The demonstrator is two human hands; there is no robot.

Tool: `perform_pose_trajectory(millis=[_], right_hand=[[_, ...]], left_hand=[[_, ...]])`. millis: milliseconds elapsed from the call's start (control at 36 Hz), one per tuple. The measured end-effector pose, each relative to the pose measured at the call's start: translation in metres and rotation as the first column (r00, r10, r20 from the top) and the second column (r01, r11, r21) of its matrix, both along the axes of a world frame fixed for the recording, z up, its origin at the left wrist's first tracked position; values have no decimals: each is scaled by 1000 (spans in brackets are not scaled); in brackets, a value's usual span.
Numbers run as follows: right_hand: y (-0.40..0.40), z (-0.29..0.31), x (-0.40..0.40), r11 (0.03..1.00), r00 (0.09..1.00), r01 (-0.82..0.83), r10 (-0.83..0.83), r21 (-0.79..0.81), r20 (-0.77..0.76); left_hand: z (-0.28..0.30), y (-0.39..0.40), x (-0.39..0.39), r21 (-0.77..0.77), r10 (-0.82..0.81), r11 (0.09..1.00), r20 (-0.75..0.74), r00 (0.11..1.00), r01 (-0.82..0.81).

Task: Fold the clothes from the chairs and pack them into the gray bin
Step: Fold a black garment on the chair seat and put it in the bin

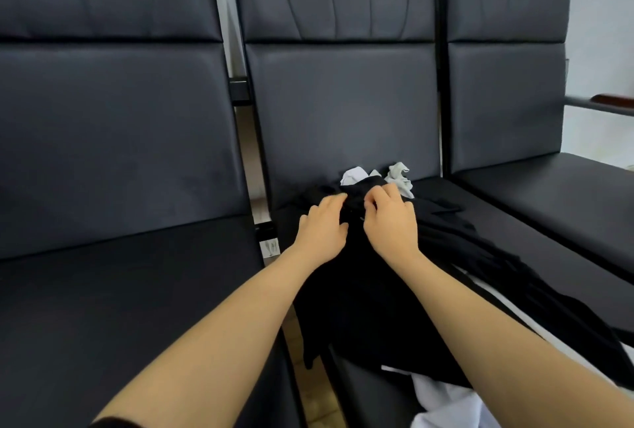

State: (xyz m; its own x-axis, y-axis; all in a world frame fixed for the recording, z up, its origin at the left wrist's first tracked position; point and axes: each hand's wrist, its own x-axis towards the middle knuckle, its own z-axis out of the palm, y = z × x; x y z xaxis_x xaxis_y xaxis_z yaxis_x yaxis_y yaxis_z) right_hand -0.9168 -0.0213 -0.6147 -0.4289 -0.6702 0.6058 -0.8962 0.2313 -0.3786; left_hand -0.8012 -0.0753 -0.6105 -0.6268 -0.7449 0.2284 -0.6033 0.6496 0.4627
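Three black padded chairs [103,160] stand side by side, and a black garment [394,290] sprawls over the middle seat, under both hands. The left hand [322,228] and right hand [391,222] have their fingers curled onto its top edge — whether they pinch it I cannot tell. Just beyond the fingers lie small white and gray cloths [399,179].
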Motion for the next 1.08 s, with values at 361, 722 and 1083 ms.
perform_pose_trajectory(millis=[361, 722, 1083], right_hand=[[32, 27, 11, 988, 980, -127, 139, -93, 141], [40, 35, 12, 968, 988, 49, -83, 245, 132], [60, 86, 34, 885, 997, 1, 37, -465, 71]], left_hand=[[29, 6, 3, 33, 47, 999, -244, 969, -41], [35, 33, 35, -123, 23, 991, -222, 975, -51], [94, 50, 34, -72, -135, 990, -273, 952, 119]])
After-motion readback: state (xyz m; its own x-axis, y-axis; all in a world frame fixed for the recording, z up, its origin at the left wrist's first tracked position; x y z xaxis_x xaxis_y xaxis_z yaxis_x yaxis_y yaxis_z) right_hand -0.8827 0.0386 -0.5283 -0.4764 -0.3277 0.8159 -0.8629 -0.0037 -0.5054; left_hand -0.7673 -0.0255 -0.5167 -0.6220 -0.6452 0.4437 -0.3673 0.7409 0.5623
